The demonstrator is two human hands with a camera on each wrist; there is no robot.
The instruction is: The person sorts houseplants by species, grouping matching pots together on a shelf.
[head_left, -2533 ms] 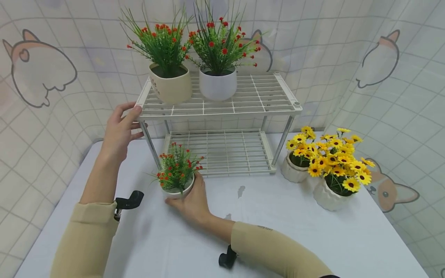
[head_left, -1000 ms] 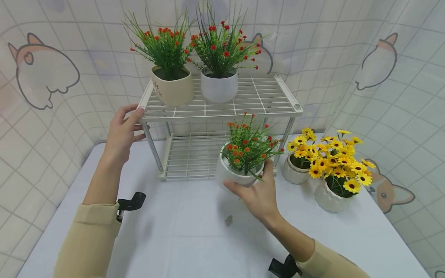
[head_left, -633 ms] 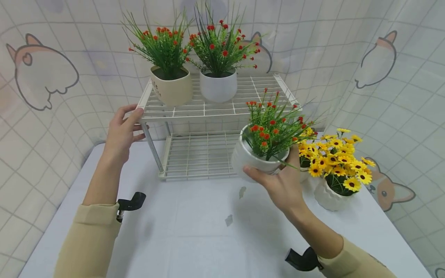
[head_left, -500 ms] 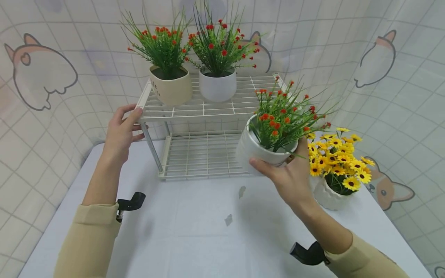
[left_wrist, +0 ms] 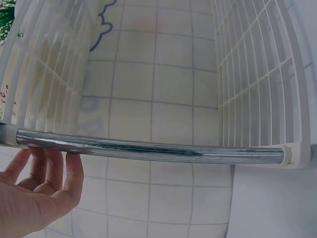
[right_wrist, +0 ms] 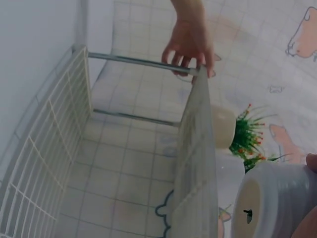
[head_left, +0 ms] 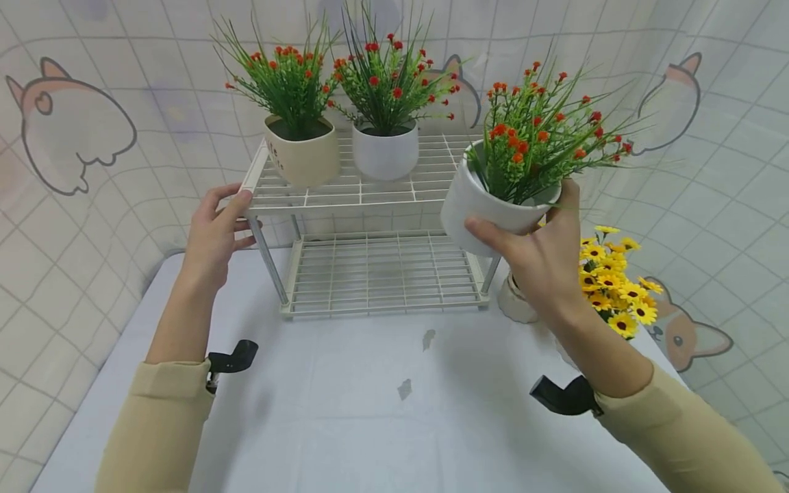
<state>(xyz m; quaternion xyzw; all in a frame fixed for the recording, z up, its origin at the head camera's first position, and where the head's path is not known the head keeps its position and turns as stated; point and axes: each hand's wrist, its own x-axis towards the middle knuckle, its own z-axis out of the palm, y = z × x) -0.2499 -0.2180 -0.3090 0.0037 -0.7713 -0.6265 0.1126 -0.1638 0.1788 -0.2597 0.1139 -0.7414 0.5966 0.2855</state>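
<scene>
My right hand (head_left: 548, 263) grips a white flowerpot (head_left: 487, 209) holding a green plant with red flowers (head_left: 536, 137). That pot is tilted, in the air before the right end of the white wire shelf rack (head_left: 388, 198). In the right wrist view the pot's underside (right_wrist: 247, 210) shows, with a small hole. My left hand (head_left: 212, 236) holds the rack's upper left front corner, thumb on top. In the left wrist view its fingers (left_wrist: 74, 171) lie against the metal post (left_wrist: 148, 148). A cream pot (head_left: 305, 157) and a white pot (head_left: 385, 154), both red-flowered, stand on the top tier.
On the table's (head_left: 351, 411) right side are yellow flowers (head_left: 616, 287) in a pot mostly behind my right forearm. Another white pot (head_left: 514, 301) stands beside the rack, partly covered by my hand. The rack's lower tier (head_left: 382, 274) is bare wire. A patterned curtain hangs behind.
My right hand has lifted the red-flowered potted plant from the rack's lower left front, carrying it right and up to the top tier's height. My left hand has stayed at the corner.
</scene>
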